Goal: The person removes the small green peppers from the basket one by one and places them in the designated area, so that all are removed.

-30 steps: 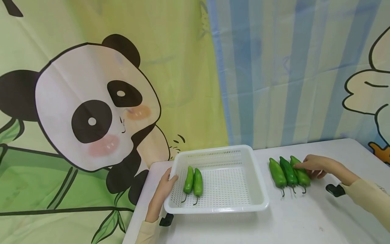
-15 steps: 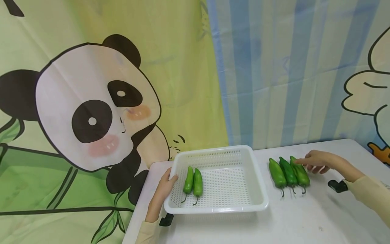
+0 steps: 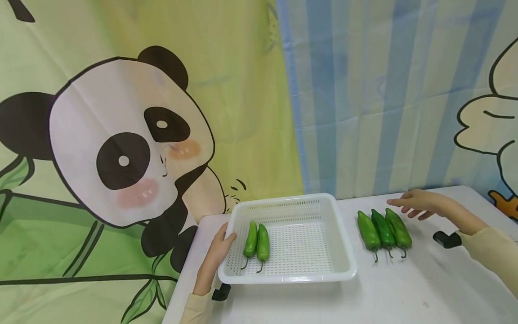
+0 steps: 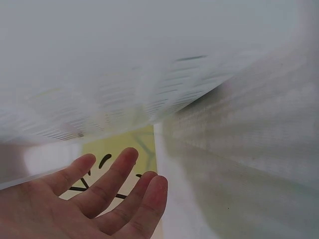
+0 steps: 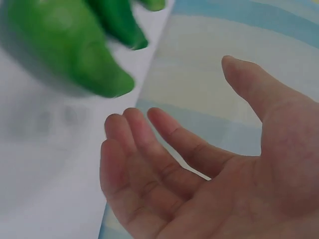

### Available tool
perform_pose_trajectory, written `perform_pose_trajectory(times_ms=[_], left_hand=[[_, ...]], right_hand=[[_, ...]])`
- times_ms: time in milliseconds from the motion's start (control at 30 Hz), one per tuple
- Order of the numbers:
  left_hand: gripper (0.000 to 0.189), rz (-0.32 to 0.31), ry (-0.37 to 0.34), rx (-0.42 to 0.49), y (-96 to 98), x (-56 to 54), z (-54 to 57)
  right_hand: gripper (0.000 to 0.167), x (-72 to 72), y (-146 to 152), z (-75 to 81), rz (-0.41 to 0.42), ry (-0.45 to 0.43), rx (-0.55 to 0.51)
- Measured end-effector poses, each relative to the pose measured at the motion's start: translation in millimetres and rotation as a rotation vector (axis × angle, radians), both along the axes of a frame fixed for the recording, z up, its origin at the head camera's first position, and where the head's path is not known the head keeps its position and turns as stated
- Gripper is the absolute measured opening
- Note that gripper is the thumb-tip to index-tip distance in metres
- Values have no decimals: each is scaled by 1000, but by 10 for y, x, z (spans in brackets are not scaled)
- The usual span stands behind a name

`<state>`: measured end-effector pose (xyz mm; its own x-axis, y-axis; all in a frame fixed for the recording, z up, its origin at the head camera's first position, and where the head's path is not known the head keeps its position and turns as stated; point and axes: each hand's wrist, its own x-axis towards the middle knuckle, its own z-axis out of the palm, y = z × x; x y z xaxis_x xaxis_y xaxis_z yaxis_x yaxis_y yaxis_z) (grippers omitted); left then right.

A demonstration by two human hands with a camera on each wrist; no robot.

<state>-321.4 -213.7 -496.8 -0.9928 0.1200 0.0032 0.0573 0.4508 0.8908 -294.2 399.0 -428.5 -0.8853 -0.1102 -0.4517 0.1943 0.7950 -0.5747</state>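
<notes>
A white plastic basket (image 3: 291,279) stands on the table with two green peppers (image 3: 263,243) lying at its left side. My left hand (image 3: 220,245) holds the basket's left rim, thumb over the edge. In the left wrist view its fingers (image 4: 107,189) extend loosely along the outer wall. Three more green peppers (image 3: 384,229) lie side by side to the right of the basket, stems toward me. My right hand (image 3: 425,202) hovers just beyond the rightmost pepper's tip, holding nothing. Its relaxed, spread fingers also show in the right wrist view, near a pepper tip (image 5: 94,69).
The white table (image 3: 429,288) meets a hanging curtain (image 3: 352,112) at its far edge. A panda drawing (image 3: 129,157) covers the left part of the backdrop. Dark wrist devices (image 3: 447,239) sit at both sleeves.
My right hand has drawn off the rightmost pepper, rising and moving toward the far edge as its fingers spread. The peppers, basket and left hand stay in place.
</notes>
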Motion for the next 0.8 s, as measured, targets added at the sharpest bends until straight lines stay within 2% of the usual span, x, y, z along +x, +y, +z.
perform_pose_trajectory(times_ms=[267,567,800], left_hand=[[56,4,-5,-4,18,-5,16],[56,-3,7,-5,9,2,6],[56,3,1,5,0,3,7]], right_hand=[[76,6,-108,91,46,20,-177],[68,-44,-301,166,25,-61,-430],[68,-9,-553,289,52,-73,-512]])
